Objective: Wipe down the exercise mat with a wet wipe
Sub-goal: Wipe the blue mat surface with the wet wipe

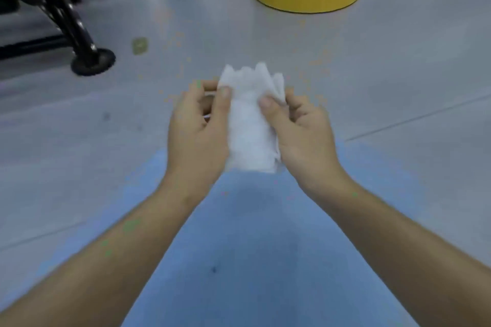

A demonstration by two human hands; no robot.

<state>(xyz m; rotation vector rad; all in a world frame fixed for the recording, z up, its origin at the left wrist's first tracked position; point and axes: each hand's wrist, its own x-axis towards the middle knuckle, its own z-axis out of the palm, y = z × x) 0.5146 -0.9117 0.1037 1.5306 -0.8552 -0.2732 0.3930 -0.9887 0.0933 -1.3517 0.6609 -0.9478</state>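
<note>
Here, left hand [196, 125] and right hand [300, 125] pinch a white wet wipe [252, 125], its long axis running away from the person, above the blue exercise mat [239, 260].

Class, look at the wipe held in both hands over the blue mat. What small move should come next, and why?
Probably lower the wet wipe onto the exercise mat. The left hand and right hand both pinch it, partly folded, up in the air clear of the mat, so no wiping contact is made yet.
</note>
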